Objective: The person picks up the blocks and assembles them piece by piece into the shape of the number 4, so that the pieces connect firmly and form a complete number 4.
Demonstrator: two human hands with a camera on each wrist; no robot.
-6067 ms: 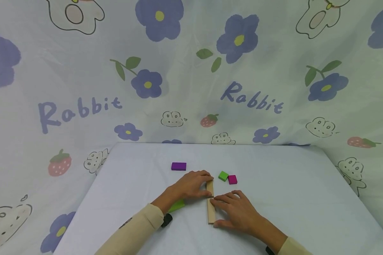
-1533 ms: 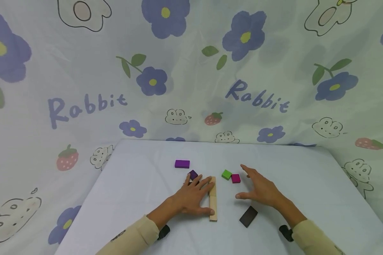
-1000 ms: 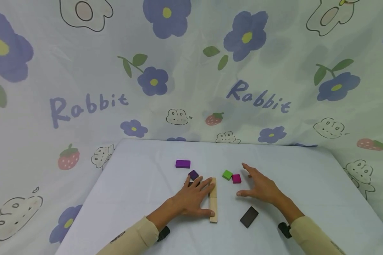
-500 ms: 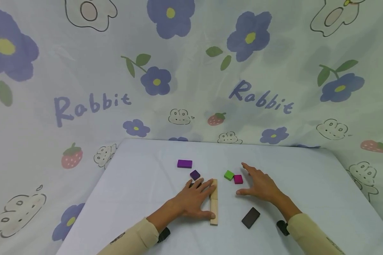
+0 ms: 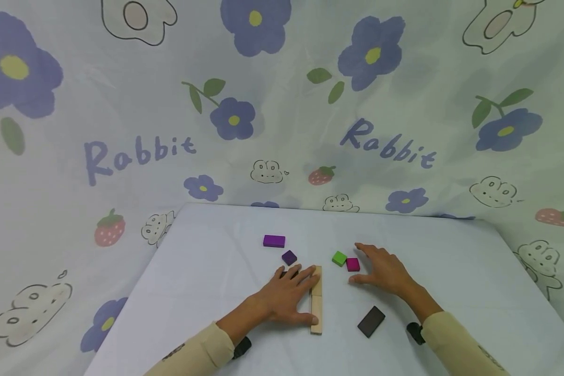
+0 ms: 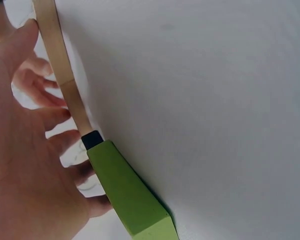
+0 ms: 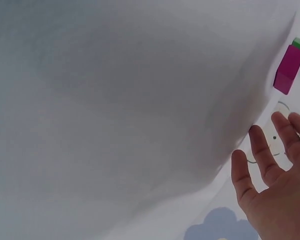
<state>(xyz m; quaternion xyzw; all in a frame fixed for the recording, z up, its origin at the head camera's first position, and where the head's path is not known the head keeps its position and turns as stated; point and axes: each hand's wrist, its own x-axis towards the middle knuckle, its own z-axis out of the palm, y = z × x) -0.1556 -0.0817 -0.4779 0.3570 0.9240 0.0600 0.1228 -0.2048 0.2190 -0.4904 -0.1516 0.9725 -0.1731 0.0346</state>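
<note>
Two pale wooden blocks, the far one [image 5: 317, 284] and the near one [image 5: 316, 308], lie end to end in a straight line. My left hand [image 5: 282, 297] spreads beside them, its thumb on the near block and index fingertip at the far one. In the left wrist view a long green block [image 6: 127, 185] and a small dark block [image 6: 92, 139] lie by that hand; the green one is hidden in the head view. Nothing is in my right hand [image 5: 387, 271], fingers apart, just right of a magenta block [image 5: 353, 265], which adjoins a small green block [image 5: 339, 258].
A bright purple block [image 5: 274, 241] and a small dark purple block [image 5: 289, 257] lie beyond my left hand. A dark brown block [image 5: 371, 321] sits nearer than my right hand. The white table [image 5: 418, 235] meets a patterned cloth [image 5: 282, 104] at its back edge.
Since the oldest frame, my right hand has left the near wooden block and moved right; my left thumb now touches that block. Over the last second both hands stay nearly still.
</note>
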